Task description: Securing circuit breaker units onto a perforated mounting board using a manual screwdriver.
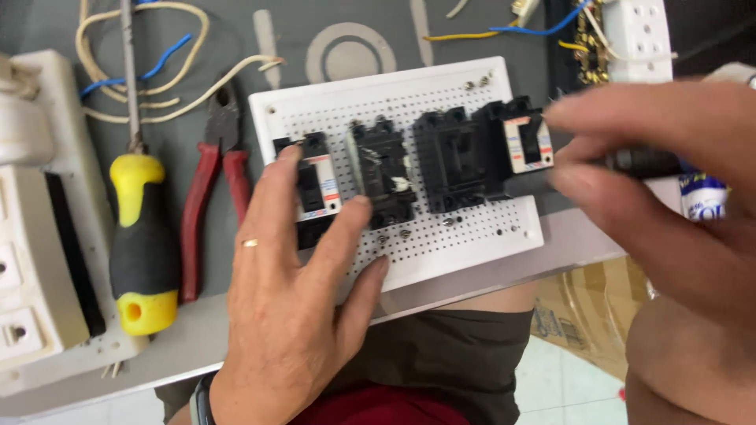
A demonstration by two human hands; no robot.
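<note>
White perforated board (472,236) overhangs table edge | left hand (291,291) pressing it

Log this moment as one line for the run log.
left hand: flat on white perforated board, fingers at leftmost black breaker | right hand: blurred, at rightmost breaker | beside board: red pliers, yellow-black screwdriver

I see a yellow-and-black screwdriver (142,252) lying on the grey desk (472,31). Just right of it lie red-handled pliers (211,185). Left of it sits a white socket strip (35,260); behind it, loose cream and blue wires (150,75) curl.
</note>
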